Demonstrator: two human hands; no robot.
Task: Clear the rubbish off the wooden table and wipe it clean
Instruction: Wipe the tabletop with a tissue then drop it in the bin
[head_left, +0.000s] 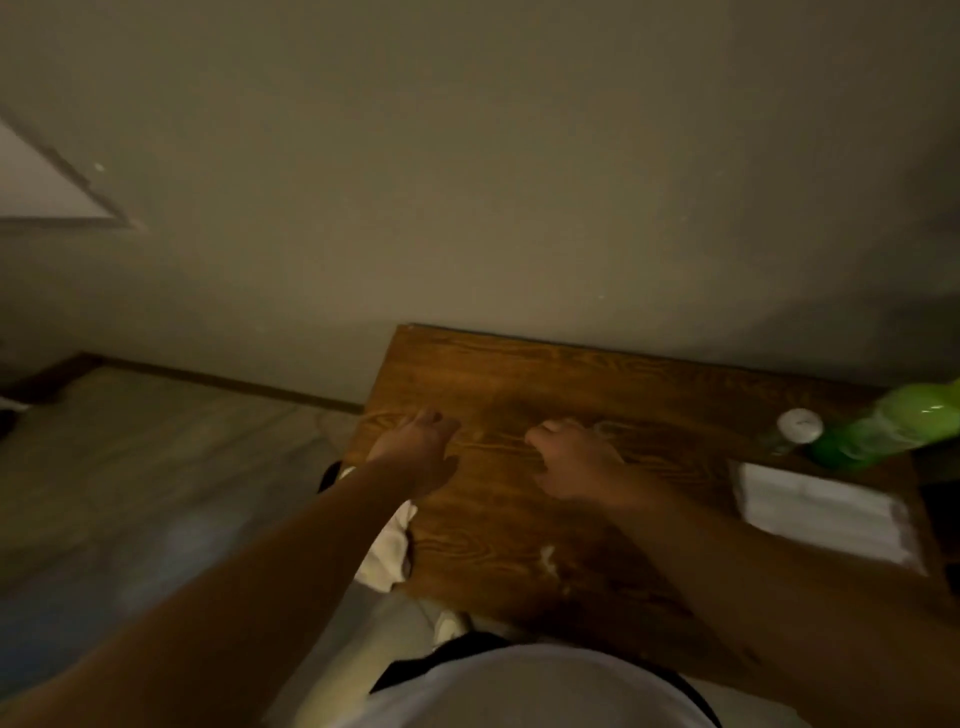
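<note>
The wooden table (571, 374) stands against the wall. My left hand (415, 439) hovers at its left edge with the fingers curled downward. My right hand (569, 460) rests on the middle of the tabletop, fingers curled under, with a pale spot at the fingertips. The picture is dim and blurred, so whether either hand holds anything is unclear. A few small white crumbs (548, 558) lie on the wood near the front edge. A white folded cloth or paper (821, 512) lies flat at the table's right side.
A green bottle (893, 428) and a clear bottle with a white cap (800, 426) stand at the table's far right. Something white, like a bag or bin liner (387, 545), sits below the table's left edge. Bare floor lies to the left.
</note>
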